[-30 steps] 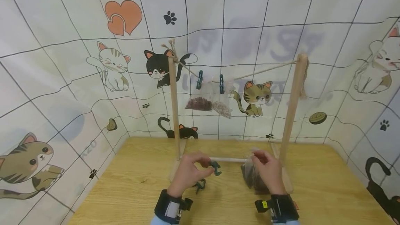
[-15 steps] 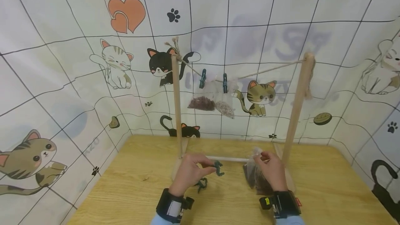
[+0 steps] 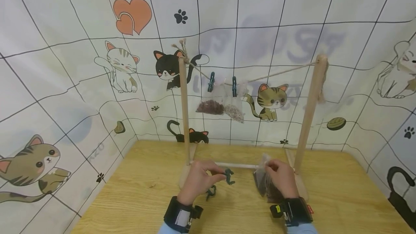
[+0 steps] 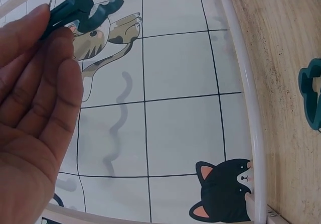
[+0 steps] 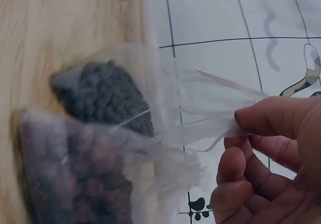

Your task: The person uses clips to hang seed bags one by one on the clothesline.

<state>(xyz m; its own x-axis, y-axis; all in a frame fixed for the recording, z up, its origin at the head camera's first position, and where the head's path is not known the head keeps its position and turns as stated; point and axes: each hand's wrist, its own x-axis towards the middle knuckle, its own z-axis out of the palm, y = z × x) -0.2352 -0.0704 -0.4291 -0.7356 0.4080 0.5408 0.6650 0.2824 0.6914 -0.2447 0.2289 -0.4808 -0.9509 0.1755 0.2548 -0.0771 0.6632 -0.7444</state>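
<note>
My left hand [image 3: 202, 178] pinches a dark green clothespin [image 3: 229, 177] between thumb and fingertips; the left wrist view shows its wavy jaw end pointing away from the hand. On the table below lies another green clothespin [image 3: 211, 192]. My right hand [image 3: 282, 178] pinches the gathered top of a clear plastic bag of dark grey pellets [image 5: 108, 91]. Beside it, partly overlapping, is a second clear bag with reddish-brown contents [image 5: 75, 169], its crumpled top apart from the fingertips. Whether the grey bag's bottom touches the table, I cannot tell.
Behind the hands stands a wooden frame with a left post [image 3: 184, 111], a right post [image 3: 308, 115] and a white crossbar [image 3: 238, 165]. Its sagging twine [image 3: 282, 72] bears two clothespins with a reddish-brown bag [image 3: 210, 107] and a pale-grained bag [image 3: 234, 112]. Patterned cloth hangs behind.
The head view has shifted slightly. The left hand, with its clothespin, has moved a little to the right; the right hand keeps hold of the bag top, almost still.
</note>
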